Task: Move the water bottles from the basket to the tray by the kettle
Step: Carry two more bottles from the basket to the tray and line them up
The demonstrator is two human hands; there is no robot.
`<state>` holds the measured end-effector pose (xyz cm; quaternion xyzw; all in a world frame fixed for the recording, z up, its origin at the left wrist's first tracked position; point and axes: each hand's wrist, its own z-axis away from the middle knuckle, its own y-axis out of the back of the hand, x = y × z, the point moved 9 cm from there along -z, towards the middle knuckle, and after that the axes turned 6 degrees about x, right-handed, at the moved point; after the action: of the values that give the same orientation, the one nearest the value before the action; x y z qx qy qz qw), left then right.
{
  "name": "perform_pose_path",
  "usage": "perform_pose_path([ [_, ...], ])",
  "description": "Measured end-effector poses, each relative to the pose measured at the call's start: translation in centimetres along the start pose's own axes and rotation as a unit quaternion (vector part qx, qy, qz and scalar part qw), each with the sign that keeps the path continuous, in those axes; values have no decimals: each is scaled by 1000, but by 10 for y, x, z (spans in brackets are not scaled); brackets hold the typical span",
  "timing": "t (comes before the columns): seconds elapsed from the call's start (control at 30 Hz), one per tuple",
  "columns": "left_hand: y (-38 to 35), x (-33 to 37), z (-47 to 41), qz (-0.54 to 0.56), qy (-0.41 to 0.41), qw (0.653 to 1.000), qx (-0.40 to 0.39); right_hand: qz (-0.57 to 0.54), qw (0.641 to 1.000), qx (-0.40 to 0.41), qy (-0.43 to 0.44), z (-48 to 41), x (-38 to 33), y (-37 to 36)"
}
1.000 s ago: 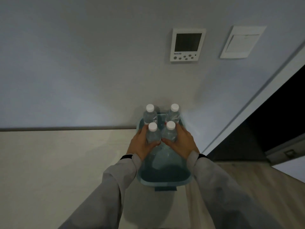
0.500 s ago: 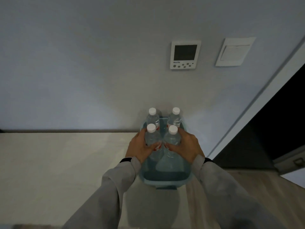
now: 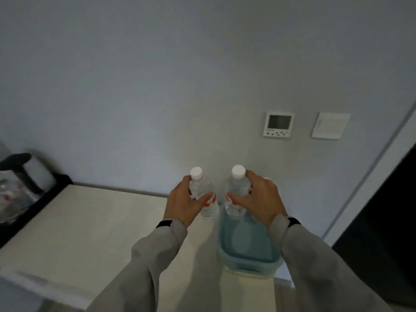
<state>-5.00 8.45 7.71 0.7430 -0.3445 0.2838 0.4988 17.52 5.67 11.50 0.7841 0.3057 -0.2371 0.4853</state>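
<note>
My left hand (image 3: 183, 202) grips a clear water bottle (image 3: 202, 192) with a white cap and red label, lifted left of the basket and above the counter. My right hand (image 3: 258, 199) grips a second such bottle (image 3: 237, 190) over the basket's far end. The light blue plastic basket (image 3: 247, 255) sits at the counter's right end. Behind my right hand a sliver of another white cap (image 3: 266, 178) shows; the remaining bottles are otherwise hidden. A black tray (image 3: 45, 197) with a dark-topped kettle (image 3: 33, 172) stands at the far left.
The pale counter (image 3: 101, 233) stretches between basket and tray. Glassware sits in the tray at the left edge. On the wall hang a thermostat panel (image 3: 279, 124) and a light switch (image 3: 331, 125). A dark doorway (image 3: 387, 210) opens at the right.
Both hands have lifted one bottle each out of the basket; the left bottle moved left past the rim. The camera swung left, bringing tray and kettle into view.
</note>
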Motion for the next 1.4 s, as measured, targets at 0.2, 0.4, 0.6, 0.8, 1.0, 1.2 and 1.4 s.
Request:
perform_pose_path([
  [0.2,141,-63,27,-35,22,997,72,-5,998,-41,45,12,-112,-84],
  [0.4,303,-152,63,-83,55,986,136,-38,990,-108,82,48,-244,-208],
  [0.6,450,-237,103,-111,95,969,197,-104,974,-166,112,83,-367,-329],
  [0.8,561,-316,121,-150,129,951,236,-134,954,-231,133,94,-468,-442],
  [1.0,640,-391,98,-166,145,942,253,-158,947,-238,146,81,-537,-542],
  [1.2,693,-467,29,-169,154,946,232,-168,949,-238,122,42,-575,-638],
  [1.4,719,-532,-37,-146,152,958,195,-147,960,-225,83,4,-590,-701],
])
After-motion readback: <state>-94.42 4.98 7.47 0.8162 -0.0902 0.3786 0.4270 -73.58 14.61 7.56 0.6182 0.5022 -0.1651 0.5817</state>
